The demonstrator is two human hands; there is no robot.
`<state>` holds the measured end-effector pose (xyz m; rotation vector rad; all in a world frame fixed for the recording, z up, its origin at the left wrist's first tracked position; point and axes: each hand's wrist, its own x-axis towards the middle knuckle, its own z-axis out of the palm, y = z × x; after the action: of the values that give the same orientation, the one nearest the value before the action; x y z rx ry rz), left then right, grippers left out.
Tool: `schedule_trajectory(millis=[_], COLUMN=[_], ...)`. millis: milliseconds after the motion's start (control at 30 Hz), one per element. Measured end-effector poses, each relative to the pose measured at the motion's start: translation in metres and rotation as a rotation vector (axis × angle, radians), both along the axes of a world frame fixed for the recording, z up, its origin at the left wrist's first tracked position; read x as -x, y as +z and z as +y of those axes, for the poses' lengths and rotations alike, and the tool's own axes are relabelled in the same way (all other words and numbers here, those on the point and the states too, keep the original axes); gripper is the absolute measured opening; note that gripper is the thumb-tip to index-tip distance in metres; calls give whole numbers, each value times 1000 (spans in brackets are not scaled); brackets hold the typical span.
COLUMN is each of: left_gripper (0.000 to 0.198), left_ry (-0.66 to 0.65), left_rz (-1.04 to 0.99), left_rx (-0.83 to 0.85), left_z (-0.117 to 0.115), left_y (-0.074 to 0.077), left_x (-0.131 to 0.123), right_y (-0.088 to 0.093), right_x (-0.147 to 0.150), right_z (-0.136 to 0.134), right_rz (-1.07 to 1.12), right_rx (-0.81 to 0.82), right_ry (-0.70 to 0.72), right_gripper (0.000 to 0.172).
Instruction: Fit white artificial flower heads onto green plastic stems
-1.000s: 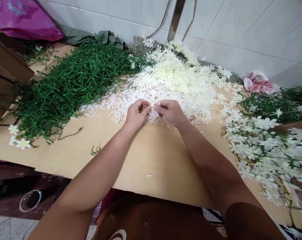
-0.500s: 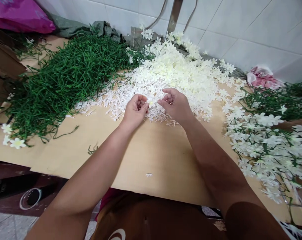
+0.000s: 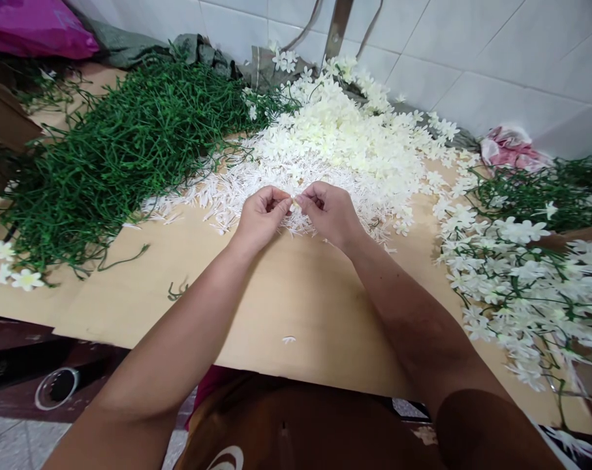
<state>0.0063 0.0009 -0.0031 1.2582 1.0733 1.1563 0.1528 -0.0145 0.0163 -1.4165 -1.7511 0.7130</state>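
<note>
Pinching a flower point(image 3: 294, 205), left hand point(image 3: 262, 217) and right hand point(image 3: 332, 214), board point(image 3: 296, 300) stretching to near edge point(image 3: 305, 376)

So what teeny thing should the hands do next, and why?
Perhaps the left hand should hold the small flower steady while the right hand presses it gently, because both hands' fingertips come together at that flower.

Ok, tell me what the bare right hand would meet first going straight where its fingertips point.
Likely the small white, yellow-tinged flower by the right hand, then the bare left hand; whether right hand and flower touch is unclear.
</note>
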Motion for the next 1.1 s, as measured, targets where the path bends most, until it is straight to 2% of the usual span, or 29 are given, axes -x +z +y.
schedule_trajectory(millis=[133,367,500,600,733,900,1100], left_gripper=[12,13,17,24,27,15,22], left_ry=[-26,-55,-43,-92,-95,-28,-90], left_rz=[-5,-84,-163,-138,-60,-86,42], left_rx=[24,26,67,59,50,43,-1], left_z=[1,0,0,0,1,3,1], left_y=[0,2,4,3,-3,-2,-4], left_x=[0,6,10,8,2,4,7], right_y=[2,8,7,5,4,-2,-6], right_x=[-3,-6,-8,-8,-5,-4,-8], right_z=[2,5,9,9,8,8,10], right_rz=[92,213,277,287,290,344,286], right_rx=[38,45,71,85,114,133,39], right_ry=[21,-6,-42,-41,37,167,268], right_gripper=[20,38,44,46,44,42,38])
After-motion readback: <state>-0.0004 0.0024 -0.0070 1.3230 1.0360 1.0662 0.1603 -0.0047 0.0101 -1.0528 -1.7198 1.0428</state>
